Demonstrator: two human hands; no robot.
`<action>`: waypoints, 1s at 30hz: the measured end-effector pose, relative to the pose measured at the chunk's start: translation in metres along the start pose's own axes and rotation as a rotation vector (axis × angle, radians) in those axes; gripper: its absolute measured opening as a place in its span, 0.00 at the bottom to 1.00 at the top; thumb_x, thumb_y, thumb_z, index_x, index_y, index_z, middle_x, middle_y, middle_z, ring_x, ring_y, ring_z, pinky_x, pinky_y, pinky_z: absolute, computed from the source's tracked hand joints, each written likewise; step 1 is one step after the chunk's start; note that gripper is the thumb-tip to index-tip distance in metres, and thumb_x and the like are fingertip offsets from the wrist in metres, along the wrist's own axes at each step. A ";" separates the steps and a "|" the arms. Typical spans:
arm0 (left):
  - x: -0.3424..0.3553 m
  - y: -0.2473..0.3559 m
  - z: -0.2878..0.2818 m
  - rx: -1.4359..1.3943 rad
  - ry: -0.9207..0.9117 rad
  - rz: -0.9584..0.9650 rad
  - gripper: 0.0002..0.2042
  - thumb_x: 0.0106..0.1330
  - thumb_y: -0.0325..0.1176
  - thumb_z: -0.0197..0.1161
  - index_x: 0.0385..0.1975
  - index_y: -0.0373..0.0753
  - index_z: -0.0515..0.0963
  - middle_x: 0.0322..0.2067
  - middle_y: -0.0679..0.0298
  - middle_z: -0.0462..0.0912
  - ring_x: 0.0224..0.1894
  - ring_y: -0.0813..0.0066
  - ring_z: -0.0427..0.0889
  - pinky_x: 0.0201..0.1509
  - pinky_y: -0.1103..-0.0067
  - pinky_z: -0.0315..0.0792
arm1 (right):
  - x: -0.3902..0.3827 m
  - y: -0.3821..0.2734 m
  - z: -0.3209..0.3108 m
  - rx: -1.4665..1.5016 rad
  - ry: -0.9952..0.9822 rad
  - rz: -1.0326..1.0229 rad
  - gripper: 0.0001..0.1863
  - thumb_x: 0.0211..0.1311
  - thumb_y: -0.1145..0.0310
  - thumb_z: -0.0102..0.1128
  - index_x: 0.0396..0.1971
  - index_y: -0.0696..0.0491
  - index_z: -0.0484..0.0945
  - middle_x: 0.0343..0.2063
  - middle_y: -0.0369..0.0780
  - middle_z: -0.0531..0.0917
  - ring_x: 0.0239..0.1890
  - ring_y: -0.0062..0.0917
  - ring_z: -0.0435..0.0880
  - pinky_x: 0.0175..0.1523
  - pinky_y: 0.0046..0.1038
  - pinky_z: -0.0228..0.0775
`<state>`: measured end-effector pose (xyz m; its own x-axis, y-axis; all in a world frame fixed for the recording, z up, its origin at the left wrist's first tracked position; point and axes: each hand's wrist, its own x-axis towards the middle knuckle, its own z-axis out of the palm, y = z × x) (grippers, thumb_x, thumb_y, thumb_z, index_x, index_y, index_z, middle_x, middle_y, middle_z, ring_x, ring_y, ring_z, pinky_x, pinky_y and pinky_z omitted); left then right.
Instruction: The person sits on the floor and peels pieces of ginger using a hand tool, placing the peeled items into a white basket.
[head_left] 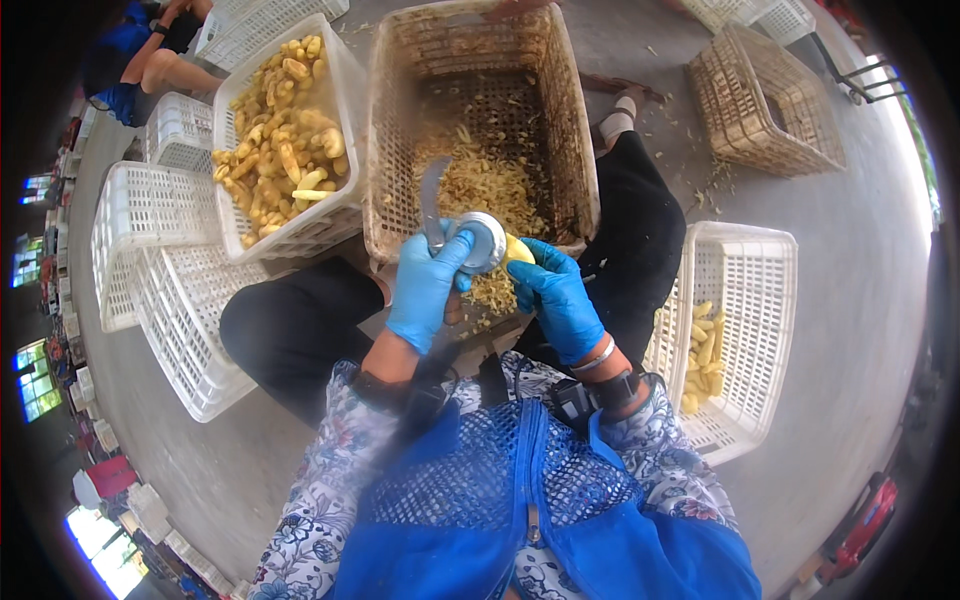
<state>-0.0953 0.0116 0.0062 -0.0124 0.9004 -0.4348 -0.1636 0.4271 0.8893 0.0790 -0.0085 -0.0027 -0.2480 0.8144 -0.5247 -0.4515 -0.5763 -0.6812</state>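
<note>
My left hand [422,285], in a blue glove, is closed around a round silvery metal piece [482,243] with a ring-shaped rim. A curved knife blade [432,200] rises from the same hand; how the two join is hidden. Gripped in my blue-gloved right hand [560,298] is a pale yellow, elongated vegetable [517,252], its end close against the metal piece. Both hands are over the near edge of a brown-stained plastic crate [584,130] that holds a heap of yellow shavings [490,195].
At the left, a white crate [350,90] brims with yellow-brown vegetables [285,140]. Other white crates [190,320] stand nearer. A white crate [765,340] at my right holds smooth yellow pieces [704,350]. Another stained crate [735,100] stands far right. A person [150,60] sits far left.
</note>
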 end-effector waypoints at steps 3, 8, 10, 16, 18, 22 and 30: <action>-0.003 -0.001 0.003 0.050 0.053 0.024 0.12 0.65 0.35 0.61 0.39 0.32 0.75 0.22 0.66 0.77 0.16 0.85 0.71 0.17 0.87 0.65 | 0.001 0.001 0.003 -0.206 0.065 -0.025 0.18 0.60 0.70 0.60 0.49 0.59 0.74 0.28 0.33 0.78 0.23 0.12 0.72 0.27 0.14 0.64; -0.002 0.015 0.008 0.120 0.033 0.072 0.09 0.66 0.34 0.59 0.36 0.34 0.75 0.21 0.69 0.76 0.17 0.86 0.70 0.19 0.88 0.62 | 0.001 0.010 -0.007 -0.429 0.067 -0.192 0.20 0.61 0.68 0.60 0.51 0.60 0.72 0.28 0.32 0.78 0.24 0.10 0.72 0.28 0.14 0.65; -0.002 0.016 0.017 0.158 0.032 0.091 0.08 0.66 0.33 0.59 0.37 0.34 0.75 0.22 0.69 0.76 0.17 0.86 0.71 0.19 0.87 0.64 | 0.004 0.011 -0.005 -0.498 0.095 -0.210 0.17 0.62 0.68 0.58 0.48 0.59 0.74 0.28 0.36 0.80 0.26 0.16 0.76 0.31 0.20 0.68; 0.008 0.006 0.011 0.310 -0.002 0.123 0.11 0.65 0.34 0.60 0.39 0.32 0.76 0.21 0.69 0.76 0.17 0.86 0.71 0.19 0.86 0.66 | 0.004 0.008 -0.007 -0.967 0.187 -0.607 0.13 0.57 0.69 0.59 0.42 0.56 0.77 0.24 0.50 0.80 0.26 0.40 0.81 0.30 0.35 0.71; 0.009 0.005 0.001 0.334 -0.030 0.068 0.11 0.65 0.34 0.60 0.39 0.31 0.76 0.21 0.69 0.76 0.16 0.86 0.71 0.19 0.87 0.65 | 0.002 0.008 -0.007 -1.061 0.174 -0.639 0.13 0.55 0.69 0.59 0.41 0.55 0.77 0.24 0.51 0.79 0.26 0.45 0.80 0.30 0.37 0.71; 0.001 -0.004 -0.010 0.328 -0.068 -0.057 0.12 0.64 0.36 0.60 0.38 0.32 0.77 0.21 0.69 0.77 0.16 0.87 0.70 0.19 0.88 0.64 | -0.002 0.012 -0.004 -1.051 0.158 -0.619 0.11 0.55 0.69 0.58 0.38 0.55 0.79 0.23 0.49 0.80 0.24 0.41 0.80 0.30 0.36 0.71; -0.002 -0.008 -0.008 1.219 0.205 0.778 0.10 0.60 0.35 0.61 0.37 0.36 0.74 0.22 0.56 0.78 0.22 0.64 0.80 0.24 0.75 0.72 | -0.001 -0.004 -0.017 -0.683 0.218 -0.464 0.10 0.59 0.72 0.58 0.39 0.57 0.82 0.21 0.35 0.79 0.23 0.13 0.72 0.30 0.20 0.67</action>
<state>-0.1021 0.0060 -0.0009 0.1397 0.9489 0.2831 0.8683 -0.2548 0.4255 0.0950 -0.0081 -0.0085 0.0366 0.9872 -0.1551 0.1669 -0.1591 -0.9731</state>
